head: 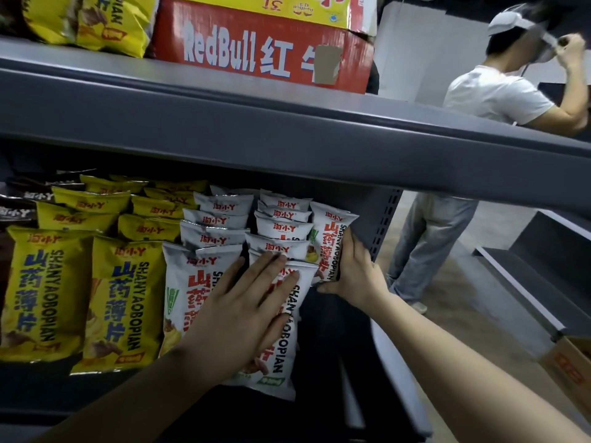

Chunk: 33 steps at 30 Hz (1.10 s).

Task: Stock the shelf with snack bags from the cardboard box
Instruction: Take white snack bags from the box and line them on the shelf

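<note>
From my remote seat, what matters is the narrow slot at the right end of the shelf (323,346), between the two white rows and the perforated post (385,225). My right hand (355,270) is the nearer one by far. Its fingers (350,244) are curled up the right edge of the upright white bag (331,241), with the thumb hooked under the bottom seam, so the bag is held with its long axis standing vertical and its printed face turned left toward the rows. It stands just beside the post and touches the rightmost white stack. My left hand (243,302) lies flat, fingers straight and spread, pressing on the front white bag (284,356). That bag leans back with its long axis running up and away from me. I judge this hand is bracing the rows so they do not slump into the gap. The next move probably calls for sliding the held bag back and turning it to face front, while the left palm keeps the rows from toppling. The cardboard box (569,362) sits well apart, low to my right, closer to the right hand for the next pick. Yellow bags (121,298) fill the shelf's left side.
</note>
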{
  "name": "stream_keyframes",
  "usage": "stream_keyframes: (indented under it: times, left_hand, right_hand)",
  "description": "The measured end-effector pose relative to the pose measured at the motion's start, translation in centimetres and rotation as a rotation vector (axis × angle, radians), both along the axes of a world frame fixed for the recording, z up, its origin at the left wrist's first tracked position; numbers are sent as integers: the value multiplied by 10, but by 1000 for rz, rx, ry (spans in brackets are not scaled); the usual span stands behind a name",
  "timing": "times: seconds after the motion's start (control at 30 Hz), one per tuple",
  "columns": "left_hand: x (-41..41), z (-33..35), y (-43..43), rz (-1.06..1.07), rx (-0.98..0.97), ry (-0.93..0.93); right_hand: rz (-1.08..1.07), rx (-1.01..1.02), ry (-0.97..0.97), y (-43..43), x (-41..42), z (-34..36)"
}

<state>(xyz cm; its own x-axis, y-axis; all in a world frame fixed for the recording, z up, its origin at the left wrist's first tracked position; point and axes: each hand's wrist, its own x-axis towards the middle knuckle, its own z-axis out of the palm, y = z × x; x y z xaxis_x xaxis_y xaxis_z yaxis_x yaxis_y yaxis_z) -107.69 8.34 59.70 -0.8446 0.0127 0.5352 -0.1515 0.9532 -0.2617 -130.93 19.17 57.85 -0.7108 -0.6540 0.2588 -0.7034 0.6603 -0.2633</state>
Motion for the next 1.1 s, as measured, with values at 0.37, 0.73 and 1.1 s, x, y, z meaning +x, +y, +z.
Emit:
stream_keyframes:
  times: [0.37,0.73,1.1]
  left_hand:
    - [-2,-2,0,-17,8,46]
    - [0,-10,0,4,-15,98]
    - [34,-9,32,-104,104,161]
  right_hand:
    - [-75,-25,190,2,13,3]
    - [77,283,425,-17,10,4]
    - [159,57,360,21,65,15]
